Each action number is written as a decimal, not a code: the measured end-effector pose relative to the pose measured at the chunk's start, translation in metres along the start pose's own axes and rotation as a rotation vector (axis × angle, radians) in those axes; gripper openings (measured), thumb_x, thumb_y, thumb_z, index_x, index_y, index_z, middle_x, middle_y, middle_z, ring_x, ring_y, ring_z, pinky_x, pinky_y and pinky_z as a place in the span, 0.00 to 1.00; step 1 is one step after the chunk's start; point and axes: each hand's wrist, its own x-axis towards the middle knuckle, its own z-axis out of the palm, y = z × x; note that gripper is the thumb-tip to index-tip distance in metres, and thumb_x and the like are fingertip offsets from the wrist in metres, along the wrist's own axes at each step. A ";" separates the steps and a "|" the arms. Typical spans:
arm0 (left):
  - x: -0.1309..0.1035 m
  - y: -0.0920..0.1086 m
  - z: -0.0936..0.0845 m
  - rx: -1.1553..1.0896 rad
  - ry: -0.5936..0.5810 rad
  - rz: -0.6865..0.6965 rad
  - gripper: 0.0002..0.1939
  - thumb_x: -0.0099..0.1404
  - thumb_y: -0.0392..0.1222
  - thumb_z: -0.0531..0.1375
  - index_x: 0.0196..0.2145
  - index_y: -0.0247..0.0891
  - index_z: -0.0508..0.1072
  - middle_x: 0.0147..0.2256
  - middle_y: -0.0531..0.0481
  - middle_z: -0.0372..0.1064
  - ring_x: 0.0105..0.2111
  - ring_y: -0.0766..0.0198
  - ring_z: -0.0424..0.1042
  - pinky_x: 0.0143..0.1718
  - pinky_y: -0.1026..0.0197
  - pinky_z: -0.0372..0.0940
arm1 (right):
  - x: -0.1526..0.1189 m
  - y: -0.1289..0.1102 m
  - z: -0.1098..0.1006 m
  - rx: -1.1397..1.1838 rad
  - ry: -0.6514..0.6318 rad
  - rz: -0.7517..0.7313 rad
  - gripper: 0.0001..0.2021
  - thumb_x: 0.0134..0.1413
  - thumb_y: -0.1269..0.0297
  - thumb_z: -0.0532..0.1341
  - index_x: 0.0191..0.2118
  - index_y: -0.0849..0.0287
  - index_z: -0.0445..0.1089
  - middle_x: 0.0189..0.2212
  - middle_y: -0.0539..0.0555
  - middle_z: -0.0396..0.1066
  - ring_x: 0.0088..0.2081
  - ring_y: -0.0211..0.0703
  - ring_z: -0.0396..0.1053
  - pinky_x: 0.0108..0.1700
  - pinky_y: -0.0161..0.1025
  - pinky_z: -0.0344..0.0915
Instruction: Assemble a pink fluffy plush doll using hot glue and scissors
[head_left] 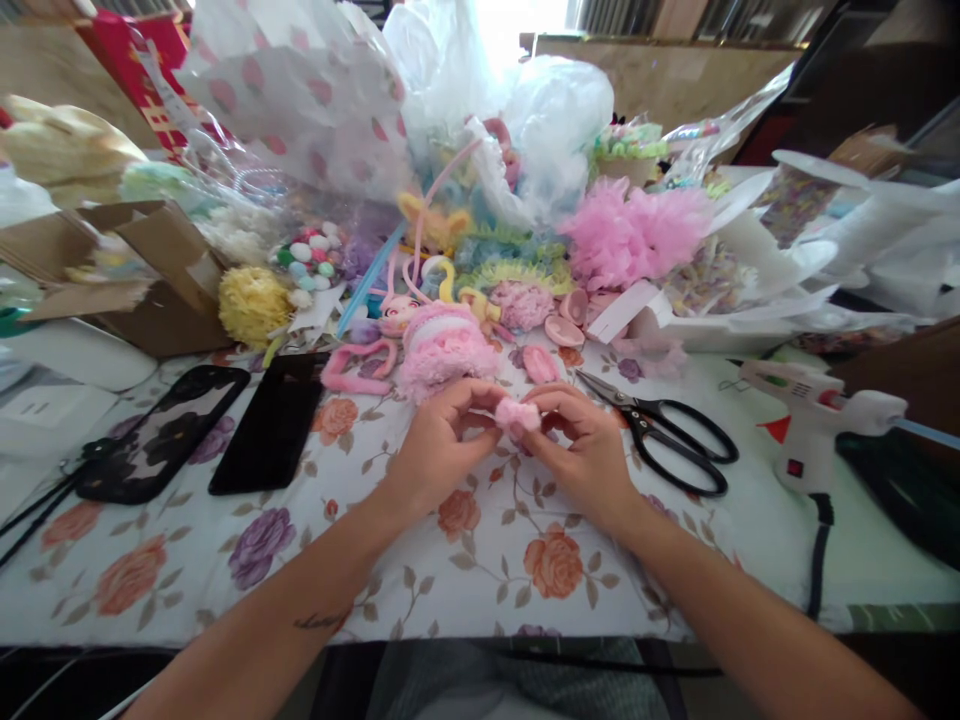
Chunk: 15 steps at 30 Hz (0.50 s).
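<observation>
A small fluffy pink piece [517, 414] is held between my two hands above the flowered cloth. My left hand [444, 440] pinches its left side with thumb and fingers. On its right side, the thumb and fingertips of my right hand [581, 447] close on the same piece. Just behind my hands sits a fluffy pink bundle [446, 355], with a pink fuzzy bent strip [360, 368] to its left. A pink oval piece [541, 365] lies behind my right hand. Black-handled scissors [660, 430] lie open to the right of that hand.
Two dark phones [266, 425] [165, 430] lie at the left. A white glue gun [817, 415] with a cord stands at the right. Behind are a cardboard box [176, 270], pink tulle [637, 232], a yellow pompom [255, 305] and plastic bags [300, 100].
</observation>
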 end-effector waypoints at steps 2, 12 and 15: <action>-0.001 0.000 -0.002 0.029 0.023 0.073 0.12 0.58 0.37 0.64 0.42 0.39 0.75 0.42 0.46 0.73 0.42 0.61 0.72 0.42 0.62 0.68 | 0.000 0.002 -0.001 -0.003 0.020 0.024 0.04 0.56 0.63 0.63 0.34 0.57 0.72 0.35 0.53 0.72 0.35 0.40 0.70 0.34 0.37 0.69; -0.004 0.003 0.002 -0.127 0.043 0.039 0.04 0.58 0.41 0.66 0.30 0.38 0.77 0.33 0.49 0.76 0.36 0.63 0.74 0.41 0.62 0.69 | -0.004 -0.003 0.001 0.075 0.004 0.092 0.02 0.54 0.64 0.65 0.35 0.56 0.75 0.34 0.51 0.77 0.35 0.40 0.73 0.38 0.38 0.69; -0.002 -0.001 0.000 -0.232 0.028 -0.017 0.04 0.58 0.40 0.67 0.31 0.38 0.77 0.35 0.50 0.76 0.37 0.64 0.74 0.43 0.63 0.69 | -0.004 -0.004 0.000 0.101 0.018 0.108 0.03 0.54 0.64 0.66 0.35 0.55 0.75 0.34 0.50 0.77 0.35 0.40 0.73 0.37 0.37 0.69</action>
